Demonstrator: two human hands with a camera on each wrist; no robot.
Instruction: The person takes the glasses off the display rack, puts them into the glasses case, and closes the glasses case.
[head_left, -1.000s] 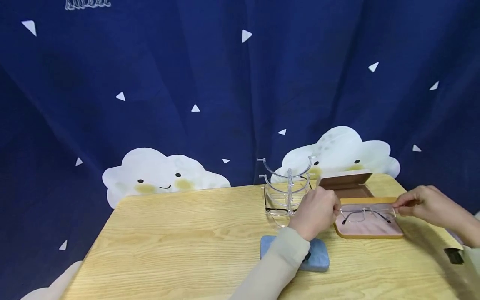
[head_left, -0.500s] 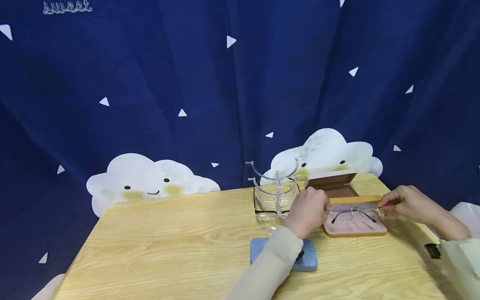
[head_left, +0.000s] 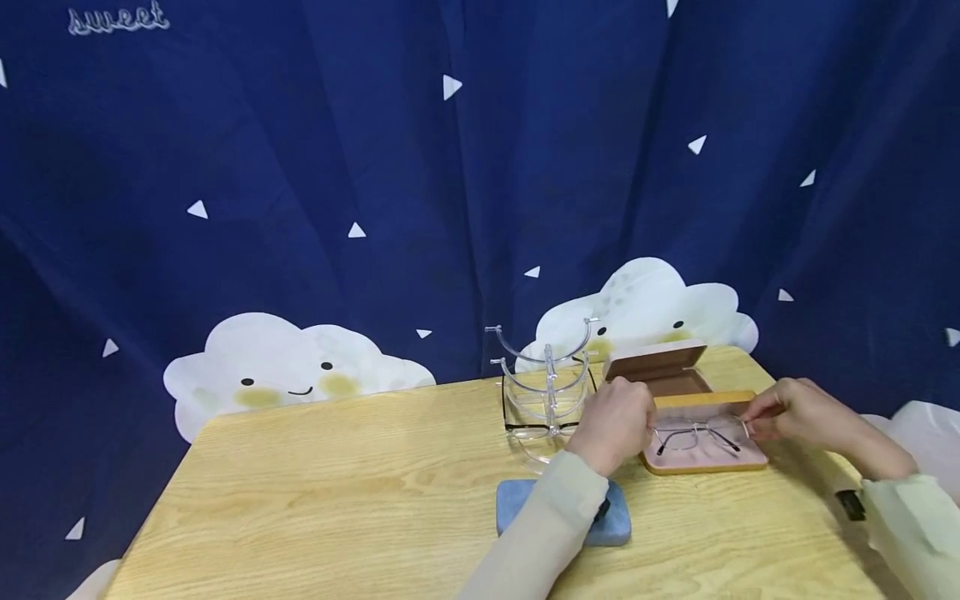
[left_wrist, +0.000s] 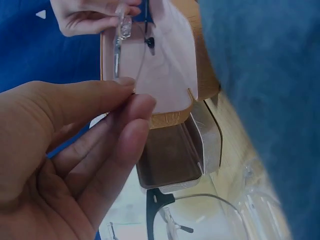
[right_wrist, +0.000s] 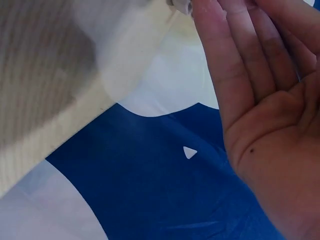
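Observation:
Both hands hold one pair of thin-rimmed glasses (head_left: 696, 427) by its two ends, over the pink lining of an open orange glasses case (head_left: 705, 471). My left hand (head_left: 617, 423) pinches the near-left end; in the left wrist view that hand (left_wrist: 75, 135) has thumb and fingertips together at the frame. At the other end my right hand (head_left: 806, 421) pinches the frame between thumb and fingers. The glasses' dark-tipped temples point toward me. In the right wrist view the right hand (right_wrist: 270, 95) shows its palm, and its fingertips are cut off at the top.
Behind the orange case stands another open case (head_left: 675, 383), brown inside. A clear display stand (head_left: 550, 375) bearing black-framed glasses (head_left: 517, 428) is left of the left hand. A blue case (head_left: 517, 500) lies under the left forearm. The wooden table (head_left: 337, 483) ends at a blue curtain (head_left: 300, 167).
The head view has swung right, so everything sits further left in it. The glasses have come slightly lower against the orange case, still held by both hands.

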